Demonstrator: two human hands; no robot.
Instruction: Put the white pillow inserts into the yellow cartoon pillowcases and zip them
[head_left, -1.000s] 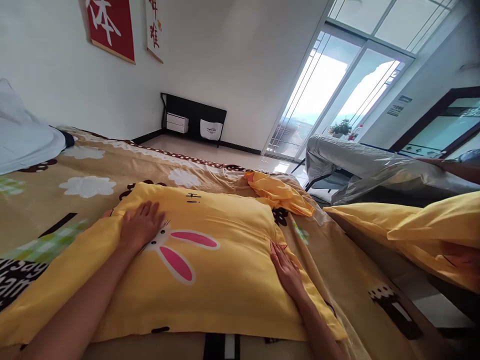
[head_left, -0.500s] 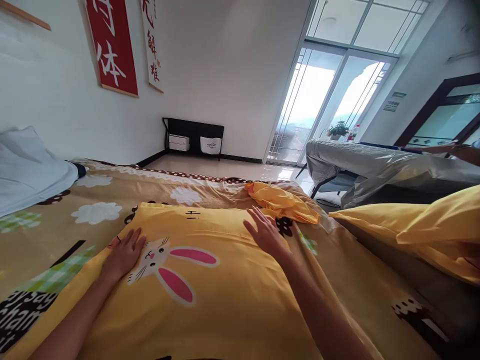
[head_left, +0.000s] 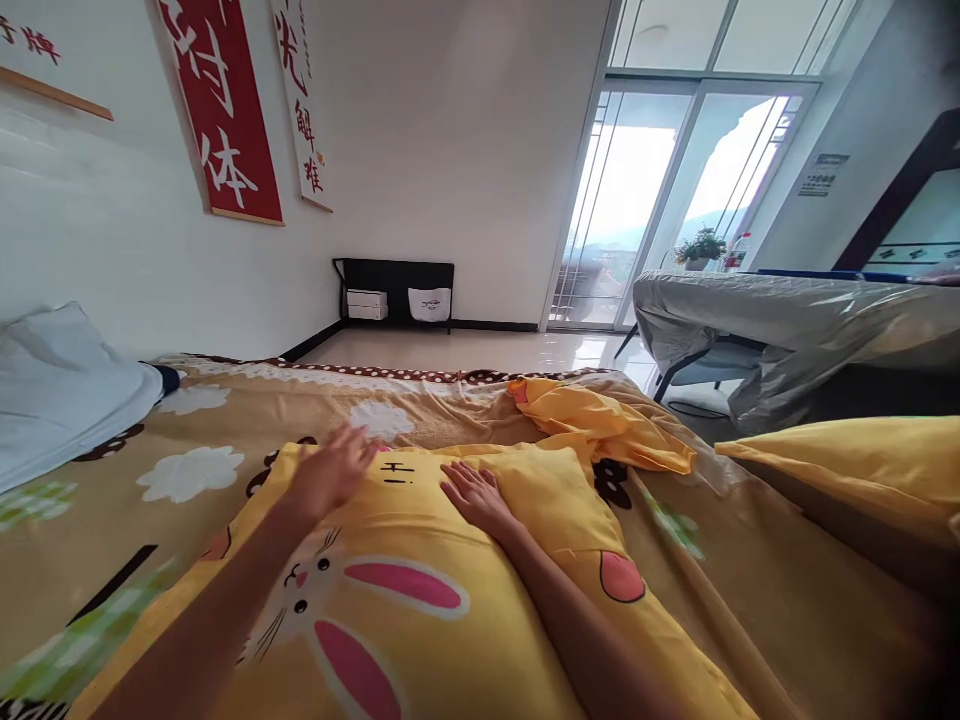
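A yellow pillow (head_left: 390,540) printed with a white rabbit with pink ears lies flat in front of me on a tan patterned blanket (head_left: 247,420). My right hand (head_left: 480,495) rests palm down on its upper middle, right of the small black lettering, fingers stretched out. Near the pillow's far left corner is my left hand (head_left: 336,475), slightly blurred, its fingers extended; whether it touches the fabric is hard to tell. Neither hand grips anything. Just beyond the far right corner lies a crumpled yellow cloth (head_left: 600,420).
Folded white cloth (head_left: 75,380) lies on the bed's left side. Another yellow pillow (head_left: 862,445) is at the right. Past the bed stand a plastic-covered table (head_left: 750,305) with a potted plant (head_left: 701,247), a chair (head_left: 705,370) and a low black rack (head_left: 397,280) by the wall.
My left hand has moved right and away from me, from the pillow's left side. My right hand has shifted left from its right edge. The camera view has tilted up and left slightly.
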